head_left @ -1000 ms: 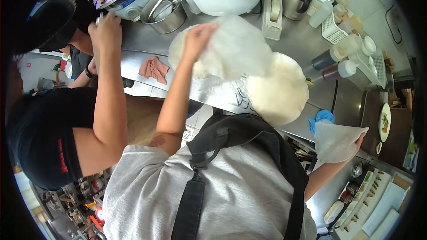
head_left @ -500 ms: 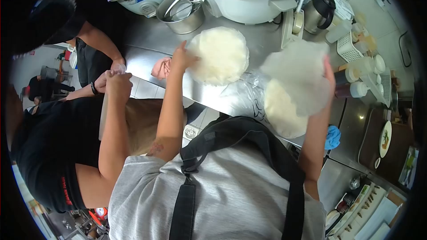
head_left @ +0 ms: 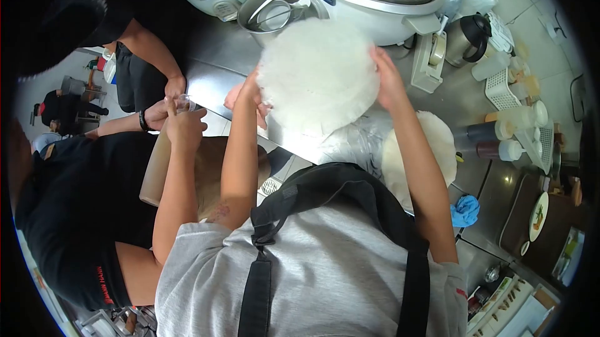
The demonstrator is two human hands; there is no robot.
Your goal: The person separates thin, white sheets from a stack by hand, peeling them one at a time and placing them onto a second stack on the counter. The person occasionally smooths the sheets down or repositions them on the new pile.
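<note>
A thin, pale, round dough sheet [head_left: 319, 80] is stretched between my hands over the counter. My right hand [head_left: 389, 77] pinches its right edge. At its left edge, my left hand [head_left: 251, 90] is closed on the rim, with some fingers hidden. The sheet covers the spot where a stack of round sheets lay. A second pale round stack [head_left: 428, 149] sits to the right, partly behind my right forearm. Crumpled clear plastic [head_left: 353, 140] lies between the two. Beside my left wrist is a pink bundle [head_left: 232, 95], mostly hidden.
A rice cooker [head_left: 381, 15] and a metal pot with utensils [head_left: 250, 21] stand at the back. A tape dispenser [head_left: 430, 65], a steel jug [head_left: 465, 37] and sauce bottles [head_left: 497, 130] are on the right. A co-worker's hands [head_left: 178, 115] are close on my left.
My right hand has carried the thin sheet leftward from the right stack to over the left one. My left hand has moved to the sheet's left edge.
</note>
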